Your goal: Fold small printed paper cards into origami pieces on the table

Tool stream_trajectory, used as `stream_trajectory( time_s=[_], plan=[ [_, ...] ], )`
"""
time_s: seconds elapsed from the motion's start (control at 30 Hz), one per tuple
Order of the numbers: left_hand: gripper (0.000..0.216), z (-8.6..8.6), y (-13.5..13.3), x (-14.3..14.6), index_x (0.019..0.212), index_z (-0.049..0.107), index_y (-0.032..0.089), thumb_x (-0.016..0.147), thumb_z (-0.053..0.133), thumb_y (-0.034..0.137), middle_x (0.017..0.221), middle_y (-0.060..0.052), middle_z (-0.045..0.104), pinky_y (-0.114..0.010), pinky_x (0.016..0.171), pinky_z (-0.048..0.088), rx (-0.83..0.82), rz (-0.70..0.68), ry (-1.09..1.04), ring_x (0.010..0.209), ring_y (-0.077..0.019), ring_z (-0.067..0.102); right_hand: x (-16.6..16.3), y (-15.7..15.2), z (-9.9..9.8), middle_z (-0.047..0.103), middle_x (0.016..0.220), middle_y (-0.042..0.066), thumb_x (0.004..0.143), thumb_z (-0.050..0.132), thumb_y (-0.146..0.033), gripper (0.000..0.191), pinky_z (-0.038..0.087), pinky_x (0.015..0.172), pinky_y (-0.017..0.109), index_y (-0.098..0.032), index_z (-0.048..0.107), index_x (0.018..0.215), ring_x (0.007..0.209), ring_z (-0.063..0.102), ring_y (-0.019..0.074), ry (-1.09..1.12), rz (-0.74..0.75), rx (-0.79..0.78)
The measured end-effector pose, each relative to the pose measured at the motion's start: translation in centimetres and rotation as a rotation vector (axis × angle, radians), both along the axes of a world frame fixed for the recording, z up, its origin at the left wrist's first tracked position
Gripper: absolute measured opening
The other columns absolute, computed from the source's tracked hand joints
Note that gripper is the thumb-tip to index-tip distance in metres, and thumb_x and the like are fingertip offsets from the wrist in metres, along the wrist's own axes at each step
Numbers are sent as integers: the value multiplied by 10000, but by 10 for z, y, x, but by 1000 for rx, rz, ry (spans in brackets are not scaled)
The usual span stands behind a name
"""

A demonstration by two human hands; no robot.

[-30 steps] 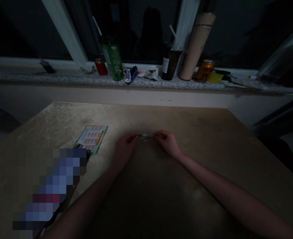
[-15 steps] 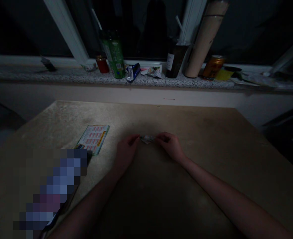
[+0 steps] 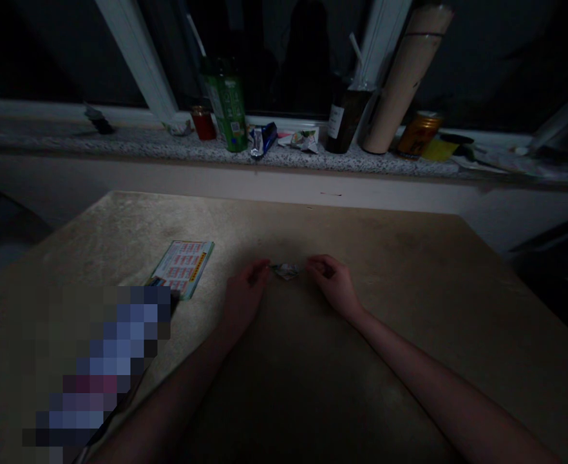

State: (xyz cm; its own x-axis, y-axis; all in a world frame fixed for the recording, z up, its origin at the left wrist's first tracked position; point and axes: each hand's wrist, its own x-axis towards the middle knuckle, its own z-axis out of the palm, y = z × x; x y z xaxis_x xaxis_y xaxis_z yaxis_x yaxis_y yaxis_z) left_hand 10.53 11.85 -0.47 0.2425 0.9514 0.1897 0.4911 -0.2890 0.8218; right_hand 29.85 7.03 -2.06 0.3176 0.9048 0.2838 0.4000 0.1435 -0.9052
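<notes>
A small piece of crumpled, folded paper or wrapper (image 3: 286, 271), pale with dark marks, lies between my two hands near the middle of the table. My left hand (image 3: 250, 283) pinches its left end between thumb and forefinger. To the right, my right hand (image 3: 331, 278) is off the piece by a small gap. Its fingers are loosely curled, with thumb and fingertips slightly apart and nothing held. Dim light and shadow hide the finer print on the piece.
Left of my hands lie a printed card (image 3: 187, 267) and a pixelated long object (image 3: 114, 354). Along the granite windowsill (image 3: 288, 156) stand a green bottle (image 3: 233, 116), a dark cup with a straw (image 3: 344, 122), a tall pinkish tube (image 3: 404, 84), an orange can (image 3: 419, 135) and wrappers.
My right hand has let go of the piece's right end and shifted slightly right. My left hand keeps its place at the left end. The view has tilted a little.
</notes>
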Motion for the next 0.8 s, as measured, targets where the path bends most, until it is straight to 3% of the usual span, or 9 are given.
stream_trajectory(
  time_s=[0.3, 0.43, 0.53, 0.67, 0.73, 0.8],
  plan=[
    [348, 5, -13, -7, 1199, 542, 176, 892, 464, 322, 1173, -83, 616, -383, 926, 446, 49, -37, 116, 1052, -235, 590, -1, -6, 6, 615, 832, 56, 846, 527, -309, 178, 445, 640, 274, -180, 641, 896, 733, 566, 169, -73, -63, 107],
    [433, 4, -24, -19, 1283, 480, 165, 879, 480, 318, 1281, -103, 543, -412, 1017, 358, 150, -120, 318, 1176, -263, 498, -7, -14, 9, 614, 847, 54, 870, 502, -275, 189, 459, 671, 288, -190, 610, 1000, 740, 566, 166, -140, -51, 199],
    [508, 3, -37, -33, 1335, 423, 105, 887, 448, 343, 1383, -146, 448, -453, 1048, 311, 274, -190, 583, 1272, -296, 393, -17, -24, 15, 629, 846, 60, 887, 487, -255, 190, 482, 678, 295, -196, 598, 1030, 738, 585, 166, -269, 66, 244],
    [558, -2, -54, -54, 1351, 410, 86, 895, 416, 406, 1430, -157, 383, -464, 1072, 282, 308, -208, 745, 1328, -305, 312, -35, -38, 23, 673, 970, 91, 918, 429, -245, 237, 508, 790, 334, -202, 614, 1061, 902, 622, 195, -490, 347, 172],
    [568, -5, -60, -63, 1362, 397, 74, 905, 399, 411, 1438, -160, 368, -458, 1078, 279, 320, -199, 770, 1331, -300, 307, -44, -42, 22, 651, 1122, 86, 925, 429, -252, 282, 472, 914, 367, -212, 591, 1152, 1056, 587, 206, -625, 543, 120],
    [564, -7, -63, -71, 1367, 388, 62, 915, 383, 399, 1444, -166, 356, -449, 1076, 290, 302, -182, 789, 1337, -297, 297, -53, -44, 19, 509, 1344, 78, 931, 430, -265, 362, 382, 1033, 396, -210, 508, 1280, 1260, 433, 218, -746, 677, 73]
  ],
)
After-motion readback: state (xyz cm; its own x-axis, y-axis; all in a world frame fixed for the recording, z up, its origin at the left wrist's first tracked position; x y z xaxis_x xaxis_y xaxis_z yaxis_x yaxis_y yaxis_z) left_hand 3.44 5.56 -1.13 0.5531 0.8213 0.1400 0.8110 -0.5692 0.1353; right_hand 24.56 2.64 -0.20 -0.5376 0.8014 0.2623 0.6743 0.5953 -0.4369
